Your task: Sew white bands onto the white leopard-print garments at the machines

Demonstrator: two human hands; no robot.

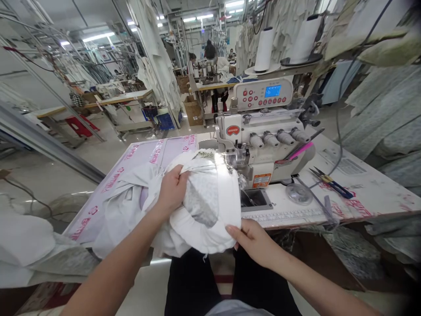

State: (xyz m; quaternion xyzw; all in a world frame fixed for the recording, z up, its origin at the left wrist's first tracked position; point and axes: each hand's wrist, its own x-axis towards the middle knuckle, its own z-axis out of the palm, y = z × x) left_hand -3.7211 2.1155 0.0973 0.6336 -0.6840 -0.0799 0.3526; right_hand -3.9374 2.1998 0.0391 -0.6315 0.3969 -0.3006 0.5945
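A white garment (204, 232) with a round, banded opening lies at the front of the sewing machine (263, 140), its right edge by the needle area. At the opening's left side, my left hand (173, 188) is closed on gathered cloth. My right hand (251, 241) pinches the band at its lower right edge, thumb on top. Under the machine's lamp the upper part of the band shines brightly. More of the garment is bunched to the left on the table. The needle and presser foot are mostly hidden.
Thread snips (332, 182) and a clear round dish (298, 194) lie right of the machine. A control panel (263, 94) and white thread cones (264, 49) stand behind it. Pale cloth (26, 241) is piled at the left. People sit farther back among worktables.
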